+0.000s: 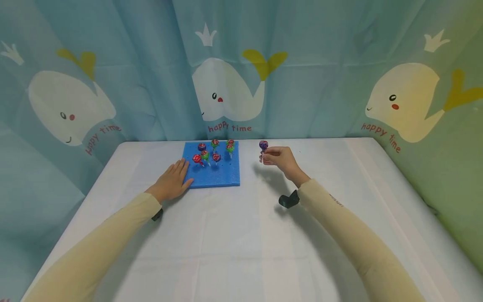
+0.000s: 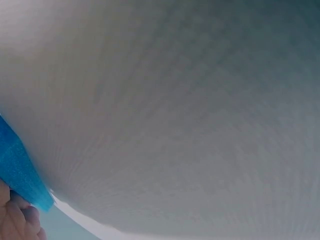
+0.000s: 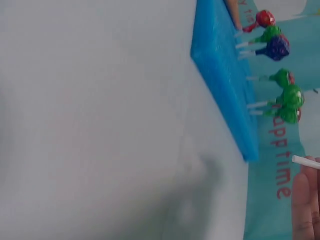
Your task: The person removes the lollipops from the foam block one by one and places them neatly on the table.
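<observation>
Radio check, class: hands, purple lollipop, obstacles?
Right hand pinches purple lollipop, upright, right of board. Left hand at board's left edge. Nothing seen between lollipop and board.

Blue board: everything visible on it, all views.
The blue board is a thick, roughly square slab, foam by its look, with small dark marks on top, perhaps holes. It lies flat near the far edge of the white table. Several lollipops stand in it by their sticks, mostly toward the back. The left hand touches its left edge.
</observation>
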A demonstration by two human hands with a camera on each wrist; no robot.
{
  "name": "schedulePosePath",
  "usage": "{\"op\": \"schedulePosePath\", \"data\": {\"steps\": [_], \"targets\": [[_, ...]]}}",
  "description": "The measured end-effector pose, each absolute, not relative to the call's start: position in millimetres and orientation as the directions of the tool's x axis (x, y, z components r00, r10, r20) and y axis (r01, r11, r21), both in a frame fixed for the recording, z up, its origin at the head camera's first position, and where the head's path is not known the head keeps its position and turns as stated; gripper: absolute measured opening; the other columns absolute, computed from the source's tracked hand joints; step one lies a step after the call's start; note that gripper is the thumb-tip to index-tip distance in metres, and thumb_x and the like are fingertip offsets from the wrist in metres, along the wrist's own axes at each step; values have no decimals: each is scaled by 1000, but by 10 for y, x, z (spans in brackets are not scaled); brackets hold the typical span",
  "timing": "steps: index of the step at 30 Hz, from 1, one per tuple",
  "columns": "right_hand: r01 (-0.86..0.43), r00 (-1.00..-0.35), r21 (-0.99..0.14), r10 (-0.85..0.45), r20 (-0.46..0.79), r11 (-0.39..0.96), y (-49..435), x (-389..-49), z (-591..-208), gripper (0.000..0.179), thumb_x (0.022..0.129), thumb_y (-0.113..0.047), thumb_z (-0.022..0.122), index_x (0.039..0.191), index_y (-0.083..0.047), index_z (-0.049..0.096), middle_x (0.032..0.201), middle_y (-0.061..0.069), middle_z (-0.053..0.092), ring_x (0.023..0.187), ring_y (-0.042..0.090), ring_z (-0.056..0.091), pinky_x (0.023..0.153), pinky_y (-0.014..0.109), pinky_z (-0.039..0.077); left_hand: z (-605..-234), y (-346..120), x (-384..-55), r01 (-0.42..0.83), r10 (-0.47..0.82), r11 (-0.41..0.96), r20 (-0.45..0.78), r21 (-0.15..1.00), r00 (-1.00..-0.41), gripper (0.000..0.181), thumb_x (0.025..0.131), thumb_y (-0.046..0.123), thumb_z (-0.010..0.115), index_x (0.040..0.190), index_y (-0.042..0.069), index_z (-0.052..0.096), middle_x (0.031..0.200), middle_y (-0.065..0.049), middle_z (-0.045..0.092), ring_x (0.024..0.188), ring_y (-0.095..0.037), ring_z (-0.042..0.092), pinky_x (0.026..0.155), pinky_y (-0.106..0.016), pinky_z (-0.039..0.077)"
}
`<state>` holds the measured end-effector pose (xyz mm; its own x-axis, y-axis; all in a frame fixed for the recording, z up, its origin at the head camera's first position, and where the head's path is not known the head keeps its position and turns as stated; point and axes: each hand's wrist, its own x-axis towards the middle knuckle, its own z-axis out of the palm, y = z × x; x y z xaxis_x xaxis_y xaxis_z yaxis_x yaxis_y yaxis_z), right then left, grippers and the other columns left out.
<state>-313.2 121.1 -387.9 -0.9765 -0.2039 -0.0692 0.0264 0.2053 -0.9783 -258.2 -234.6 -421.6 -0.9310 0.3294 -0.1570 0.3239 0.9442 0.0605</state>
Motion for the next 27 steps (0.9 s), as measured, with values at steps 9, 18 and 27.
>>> {"op": "schedulePosePath", "data": {"steps": [9,18,27], "targets": [[45,-986,-975,-148,-79,218,1385,-3177,-3975,28,89,-2,61,110,15,60,85,7,71,66,4,67,69,22,57,-4213,-2349,-2576,325,330,944,-159,60,-930,70,101,36,34,146,-12,10,154,-31,7,143,-44,9,117,-53,11],[136,-985,-945,-65,-162,299,1347,-3259,-4160,29,88,-5,64,111,11,62,97,17,71,57,1,64,64,18,56,-4191,-2342,-2568,328,334,942,-159,65,-929,69,101,36,33,145,-12,12,153,-31,9,143,-45,10,117,-54,12],[201,-974,-926,-37,-224,318,1214,-3328,-4254,28,85,-3,67,109,10,65,94,15,69,53,1,61,58,14,53,-4206,-2344,-2560,323,329,944,-148,64,-933,68,101,35,33,145,-12,12,153,-31,9,143,-45,10,117,-53,11]]}}
